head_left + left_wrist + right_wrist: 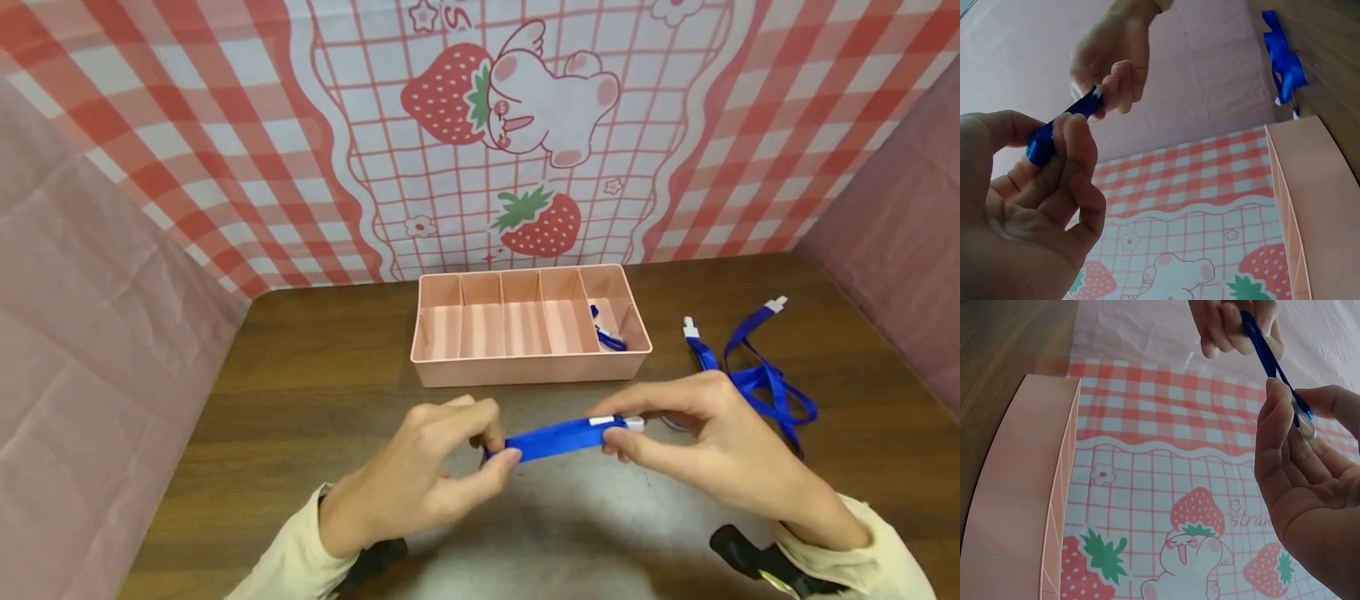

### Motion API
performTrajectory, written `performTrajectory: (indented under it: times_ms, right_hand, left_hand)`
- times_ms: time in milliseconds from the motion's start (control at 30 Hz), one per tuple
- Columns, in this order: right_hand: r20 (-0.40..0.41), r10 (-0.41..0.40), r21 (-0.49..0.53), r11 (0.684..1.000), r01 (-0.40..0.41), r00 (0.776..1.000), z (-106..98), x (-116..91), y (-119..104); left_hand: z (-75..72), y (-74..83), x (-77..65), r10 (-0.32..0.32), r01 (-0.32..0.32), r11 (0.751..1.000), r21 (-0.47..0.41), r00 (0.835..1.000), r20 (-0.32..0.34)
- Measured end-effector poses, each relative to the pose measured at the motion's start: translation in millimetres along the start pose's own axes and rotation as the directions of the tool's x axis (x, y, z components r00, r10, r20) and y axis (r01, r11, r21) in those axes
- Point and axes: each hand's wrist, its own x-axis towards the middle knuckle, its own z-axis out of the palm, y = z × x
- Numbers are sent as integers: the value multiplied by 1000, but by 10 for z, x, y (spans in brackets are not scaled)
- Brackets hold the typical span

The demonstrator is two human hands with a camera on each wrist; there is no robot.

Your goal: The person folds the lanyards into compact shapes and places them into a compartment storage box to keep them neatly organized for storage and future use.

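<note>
Blue strap [558, 439]: hung folded short in mid-air, stretched between two hands above the surface [315, 450]. I took it as the centre of the clock, with 12 pointing away from the person.
Left hand [420, 471]: pinched the strap's 9 o'clock end, thumb on the near face and fingers curled behind.
Right hand [712, 437]: pinched the 3 o'clock end between thumb and fingers, beside the white clip [634, 424].
Pull: looked best even and gentle; the strap seemed limp and smooth, so a harder tug from one side would likely slide the layers out of line.
Layers: from the right wrist they appeared slightly parted; each pinch ought, I judged, to catch all of them, edges matched, with no twist.
Clip: being stiff, it seemed better left at the outer end than trapped inside a fold.
Pink box [525, 372]: stood just beyond, between 11 and 12 o'clock, a small dark-blue strap [611, 340] lying in its 3 o'clock end compartment.
Blue tangle [752, 381]: lay toward 2 to 3 o'clock, beyond the right hand; a sleeve or knuckle dropped that way could snag it.
</note>
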Motion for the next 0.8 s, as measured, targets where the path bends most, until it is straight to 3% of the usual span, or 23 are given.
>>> performTrajectory:
  times_ms: [167, 267, 400, 500, 567, 700, 800]
  right_hand:
    - [3, -39, 28, 999, 39, 999, 26, 1, 28]
    - [29, -72, 58, 996, 70, 997, 51, 9, 43]
    - [48, -108, 73, 992, 104, 993, 69, 11, 47]
    - [60, -87, 74, 994, 82, 994, 70, 12, 49]
    - [78, -58, 82, 995, 51, 995, 68, 17, 54]
    - [101, -40, 94, 995, 30, 994, 101, 30, 99]
    - [126, -82, 88, 994, 71, 989, 153, 45, 133]
  left_hand:
    - [-49, 11, 16, 39, -27, 985, -173, 997, 71]
    - [-90, 16, 17, 88, -51, 960, -276, 988, 125]
    - [-152, 27, 26, 103, -12, 918, -396, 972, 210]
    - [-183, 32, 29, 96, 18, 911, -413, 962, 254]
    - [-188, 28, 26, 92, 16, 922, -386, 961, 260]
    - [-177, 28, 24, 108, -34, 953, -301, 966, 234]
    - [-168, 54, 32, 153, -75, 958, -277, 951, 270]
